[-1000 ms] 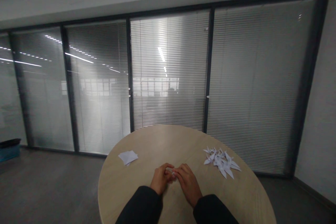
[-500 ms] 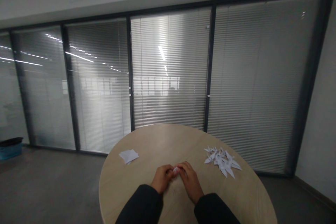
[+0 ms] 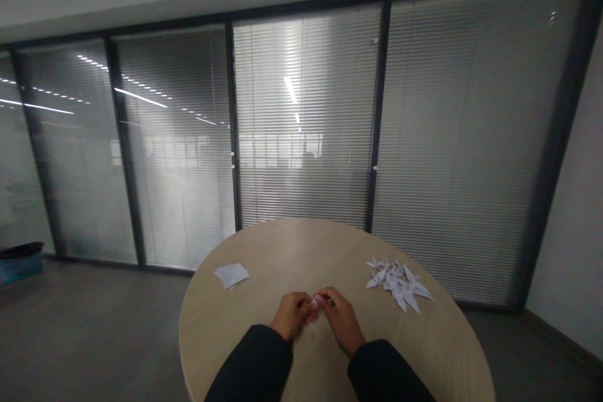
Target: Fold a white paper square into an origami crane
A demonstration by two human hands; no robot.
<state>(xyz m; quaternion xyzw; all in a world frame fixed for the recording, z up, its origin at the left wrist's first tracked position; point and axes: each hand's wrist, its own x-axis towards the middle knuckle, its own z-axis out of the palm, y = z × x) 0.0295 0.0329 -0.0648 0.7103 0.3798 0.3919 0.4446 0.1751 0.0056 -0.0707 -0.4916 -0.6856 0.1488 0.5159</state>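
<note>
Our view has tipped up a touch, and our left hand (image 3: pixel 293 316) and right hand (image 3: pixel 342 320) sit slightly higher, pinching a small folded white paper (image 3: pixel 316 299) between their fingertips.
It sits above the round wooden tabletop (image 3: pixel 245 333), its direction and long axis hidden by our fingers. White origami cranes (image 3: pixel 398 282) lie right, paper squares (image 3: pixel 230 275) left; glass partitions with blinds (image 3: pixel 306 125) stand behind. On the grey floor (image 3: pixel 94 326), we cannot see inside a blue bin (image 3: pixel 19 270).
</note>
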